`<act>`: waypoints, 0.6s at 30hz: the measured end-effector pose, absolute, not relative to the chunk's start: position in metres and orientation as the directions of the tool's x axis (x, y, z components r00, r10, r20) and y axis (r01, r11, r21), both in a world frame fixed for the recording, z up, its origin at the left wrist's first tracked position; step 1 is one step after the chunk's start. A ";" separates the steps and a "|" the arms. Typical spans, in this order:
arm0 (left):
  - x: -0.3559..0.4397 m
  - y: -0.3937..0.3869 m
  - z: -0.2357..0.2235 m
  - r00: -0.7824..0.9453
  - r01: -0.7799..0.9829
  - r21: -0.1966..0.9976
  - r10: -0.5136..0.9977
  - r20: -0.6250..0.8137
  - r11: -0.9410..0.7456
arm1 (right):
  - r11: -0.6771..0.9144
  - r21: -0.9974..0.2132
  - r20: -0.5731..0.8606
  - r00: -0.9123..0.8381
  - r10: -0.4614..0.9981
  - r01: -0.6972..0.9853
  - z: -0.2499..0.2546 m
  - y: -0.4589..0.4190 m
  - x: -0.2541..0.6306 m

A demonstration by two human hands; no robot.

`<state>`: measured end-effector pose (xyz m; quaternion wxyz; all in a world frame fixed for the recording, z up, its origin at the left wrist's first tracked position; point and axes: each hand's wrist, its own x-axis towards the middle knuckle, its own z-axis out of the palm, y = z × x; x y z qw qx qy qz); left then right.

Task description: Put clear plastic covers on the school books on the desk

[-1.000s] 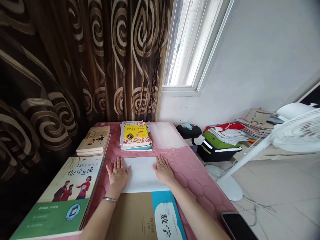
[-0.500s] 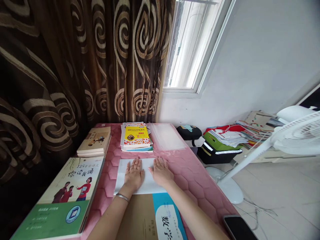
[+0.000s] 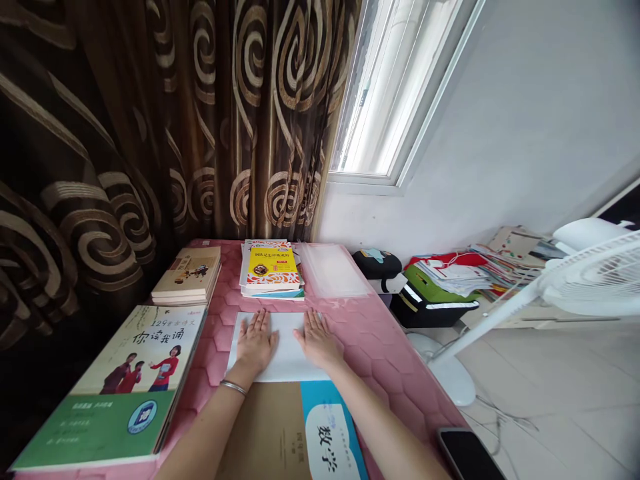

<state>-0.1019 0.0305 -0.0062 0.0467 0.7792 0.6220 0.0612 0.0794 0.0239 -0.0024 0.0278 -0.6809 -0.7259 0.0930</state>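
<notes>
My left hand (image 3: 256,345) lies flat, fingers stretched out, on the left half of a white sheet (image 3: 284,337). A silver bangle (image 3: 233,387) circles that wrist. On the sheet's right part rests my right hand (image 3: 319,341), also flat, fingers pointing away from me. Below the sheet, between my forearms, is a brown and blue maths textbook (image 3: 280,433) turned sideways. The sheet meets the book's far edge; whether it is joined to the book I cannot tell.
A green and cream book stack (image 3: 115,393) and smaller tan books (image 3: 187,277) line the left of the pink table (image 3: 370,360). Farther back are a yellow-covered book (image 3: 271,267) and clear plastic covers (image 3: 335,270). A phone (image 3: 470,455) sits bottom right, near a white fan (image 3: 500,320).
My left hand has slid a little to the left on the white sheet, widening the space between my hands. My right hand stays nearly in place. The camera view has shifted slightly.
</notes>
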 end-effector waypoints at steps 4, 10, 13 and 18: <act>-0.121 0.033 -0.003 0.151 0.978 0.136 0.986 0.065 -0.159 | 0.043 -0.152 -0.102 -0.059 0.993 0.987 -0.005 0.021 0.100; -0.143 0.001 -0.011 0.068 0.996 0.062 0.996 0.060 -0.072 | 0.051 -0.121 -0.094 -0.063 0.994 0.991 -0.004 0.021 0.097; -0.152 -0.030 -0.024 0.104 0.991 0.060 0.973 0.208 -0.119 | 0.040 -0.081 -0.120 -0.050 0.992 0.996 0.001 0.022 0.095; -0.158 -0.053 -0.032 0.129 0.986 0.054 0.931 0.340 -0.156 | 0.075 -0.109 -0.045 -0.080 0.996 0.991 0.021 0.025 0.064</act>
